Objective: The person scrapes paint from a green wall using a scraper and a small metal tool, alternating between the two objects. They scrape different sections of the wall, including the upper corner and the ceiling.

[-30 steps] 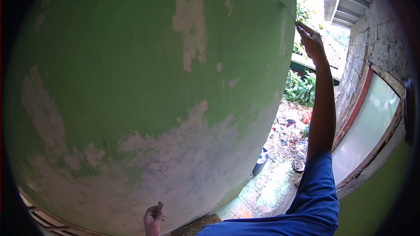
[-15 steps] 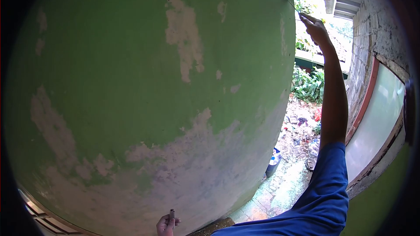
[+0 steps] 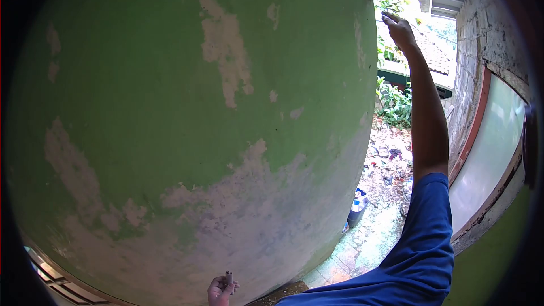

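My right hand is raised at the end of my outstretched arm, near the right edge of a green wall. Its fingers are closed round a thin tool, seen nearly edge-on against the bright background, so its exact kind does not show. Low in the view, my left hand grips a small pale cylindrical object with a dark end, upright before the wall. Bare, whitish patches break up the green paint, and the lower wall is mostly stripped and greyish.
Past the wall's edge lies a tiled, littered path with a dark bin and green plants. A rough block wall with a red-framed window runs along the right. A slatted frame shows at bottom left.
My right hand has shifted slightly left and up, and the tool's angle has altered. The left hand sits a little further right, still gripping the pale object. The view has shifted slightly.
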{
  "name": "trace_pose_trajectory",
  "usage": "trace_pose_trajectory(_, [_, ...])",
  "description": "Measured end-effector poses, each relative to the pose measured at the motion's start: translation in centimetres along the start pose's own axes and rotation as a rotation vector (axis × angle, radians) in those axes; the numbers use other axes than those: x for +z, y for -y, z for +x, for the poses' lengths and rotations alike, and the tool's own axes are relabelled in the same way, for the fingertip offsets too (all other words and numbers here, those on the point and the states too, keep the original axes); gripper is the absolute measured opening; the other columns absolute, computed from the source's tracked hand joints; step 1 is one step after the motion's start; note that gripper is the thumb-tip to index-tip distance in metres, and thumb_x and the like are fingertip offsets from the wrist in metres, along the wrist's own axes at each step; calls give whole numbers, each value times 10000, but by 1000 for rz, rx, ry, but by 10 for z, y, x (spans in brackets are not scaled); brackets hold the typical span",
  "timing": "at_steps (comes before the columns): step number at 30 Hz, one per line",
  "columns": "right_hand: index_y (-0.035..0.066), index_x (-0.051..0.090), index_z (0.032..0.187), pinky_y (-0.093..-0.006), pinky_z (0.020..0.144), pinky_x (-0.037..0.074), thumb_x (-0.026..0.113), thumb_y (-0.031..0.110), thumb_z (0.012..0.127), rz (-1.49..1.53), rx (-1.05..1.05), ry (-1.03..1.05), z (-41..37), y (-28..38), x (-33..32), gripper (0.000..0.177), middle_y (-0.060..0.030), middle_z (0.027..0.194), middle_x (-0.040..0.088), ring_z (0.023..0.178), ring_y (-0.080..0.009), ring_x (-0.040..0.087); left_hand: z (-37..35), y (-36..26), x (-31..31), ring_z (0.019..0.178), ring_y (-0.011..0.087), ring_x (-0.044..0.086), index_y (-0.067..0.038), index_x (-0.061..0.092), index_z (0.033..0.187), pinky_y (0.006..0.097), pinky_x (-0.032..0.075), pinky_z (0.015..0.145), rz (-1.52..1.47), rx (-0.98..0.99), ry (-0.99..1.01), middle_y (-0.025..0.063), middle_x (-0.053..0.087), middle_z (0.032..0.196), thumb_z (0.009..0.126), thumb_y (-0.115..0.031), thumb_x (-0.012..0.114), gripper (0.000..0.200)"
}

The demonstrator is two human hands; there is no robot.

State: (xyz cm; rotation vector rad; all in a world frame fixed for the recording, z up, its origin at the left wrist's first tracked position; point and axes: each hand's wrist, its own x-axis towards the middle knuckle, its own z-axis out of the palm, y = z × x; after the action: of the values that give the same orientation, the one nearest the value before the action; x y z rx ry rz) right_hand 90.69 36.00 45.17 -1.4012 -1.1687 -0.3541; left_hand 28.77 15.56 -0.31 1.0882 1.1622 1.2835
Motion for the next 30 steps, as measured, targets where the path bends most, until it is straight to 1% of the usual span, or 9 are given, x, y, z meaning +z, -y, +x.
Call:
trace_pose_trajectory(3, [127,585,1167,-316,788,452,522,338,852,-14,-83,3,-3,-9,2,384,-129,948,653,833,-195,609,-1,11,-7,590,63,480,-90,508,911,198,393,558,13,-19,28,3,562,714,854,-138,606,123])
trace_pose_trajectory(5, [119,578,1174,-279,609,436,532,337,850,14,-139,-12,-16,-4,5,393,-51,693,596,562,-112,499,1,10,-5,594,69,486,-94,495,916,205,400,559,31,-55,26,7,562,719,850,-107,601,125])
trace_pose_trajectory(10, [120,563,1193,-276,598,425,537,308,849,33,-331,-59,-41,21,9,392,-58,745,600,591,-105,503,-4,-12,6,585,69,478,-104,461,879,214,405,547,-136,-141,9,-12,526,691,800,-19,611,190])
trace_pose_trajectory(13, [107,554,1174,-292,604,429,540,282,841,46,-137,117,-64,59,-1,376,-57,722,580,621,-128,522,-4,-7,4,573,67,470,-107,461,833,213,398,530,-41,-46,34,-31,485,668,770,27,610,210])
trace_pose_trajectory(15, [91,520,1104,-311,601,430,534,218,823,24,-278,115,-71,66,3,308,-88,761,571,644,-158,541,-2,11,-1,568,63,460,-111,460,799,212,388,520,-22,-13,20,-38,469,661,764,29,616,213])
trace_pose_trajectory(18, [85,445,1094,-348,604,438,517,173,809,52,-143,217,-91,104,8,307,-117,750,571,620,-204,548,-3,24,-8,559,54,433,-121,454,738,210,365,502,62,0,-3,-52,443,646,747,24,636,233])
trace_pose_trajectory(21, [82,446,1092,-352,590,435,516,164,800,45,-284,195,-107,133,17,311,-126,746,566,602,-211,545,-6,25,-15,554,45,398,-131,450,703,212,336,488,98,-12,9,-62,427,632,738,6,651,245])
trace_pose_trajectory(26, [92,399,1264,-421,721,438,507,128,773,-60,-460,204,-136,196,22,504,-212,848,585,773,-332,586,-16,8,-13,550,43,360,-138,442,692,223,299,475,-45,-54,20,-72,389,612,751,-12,626,231])
trace_pose_trajectory(30, [94,429,1262,-415,704,441,505,133,769,-76,-483,178,-133,226,34,500,-214,843,589,742,-323,587,-17,8,-26,560,44,348,-142,421,693,226,297,487,75,-46,29,-72,359,618,771,-6,588,229])
